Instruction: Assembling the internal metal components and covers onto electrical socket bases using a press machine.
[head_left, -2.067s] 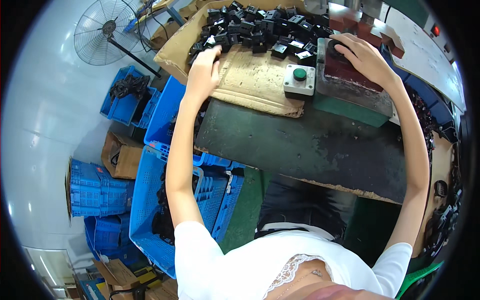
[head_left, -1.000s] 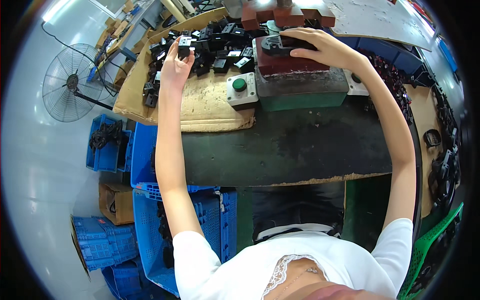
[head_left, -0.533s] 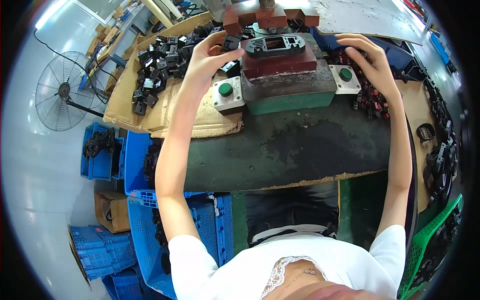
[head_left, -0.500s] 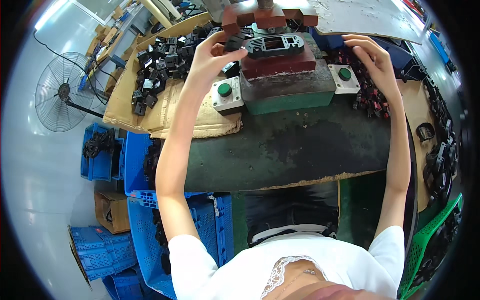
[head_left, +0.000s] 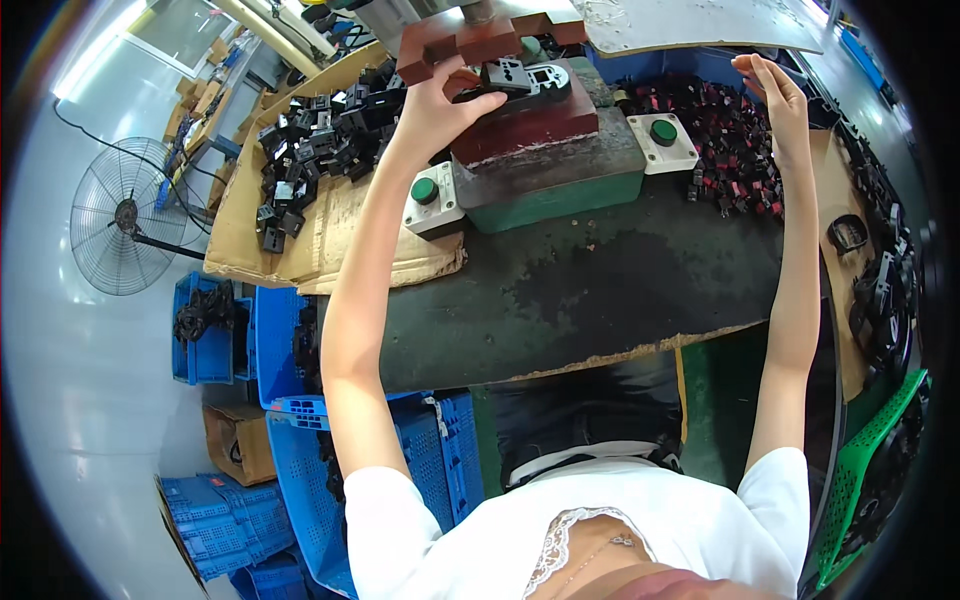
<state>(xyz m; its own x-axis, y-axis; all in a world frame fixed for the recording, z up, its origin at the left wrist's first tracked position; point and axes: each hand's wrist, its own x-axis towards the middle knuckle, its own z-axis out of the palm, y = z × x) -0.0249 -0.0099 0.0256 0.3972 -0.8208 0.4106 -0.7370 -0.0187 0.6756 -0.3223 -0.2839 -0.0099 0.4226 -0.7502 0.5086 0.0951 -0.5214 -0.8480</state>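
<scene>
From my distant seat I see the left hand [head_left: 447,108] clamped, thumb against fingers, on a small black part [head_left: 505,75]. I have that part at the left portion of a silver-and-black oblong housing [head_left: 550,76], overlapping it in my view; whether it is seated there I cannot tell. The housing lies on a red-brown block [head_left: 535,128], which sits on a dark base with a green front [head_left: 560,200], and a notched red-brown press head [head_left: 460,45] hangs just above.

My right hand [head_left: 780,95] is raised well apart from the housing, its fingers loosely bent and slightly apart, near a heap of black and red parts [head_left: 735,145]. I see a green button [head_left: 425,191] on a white box left of the base, with its twin [head_left: 663,132] on the right. Beside the left forearm, black blocks [head_left: 325,130] fill much of a cardboard tray [head_left: 225,240] on the dark worktable [head_left: 450,340]
</scene>
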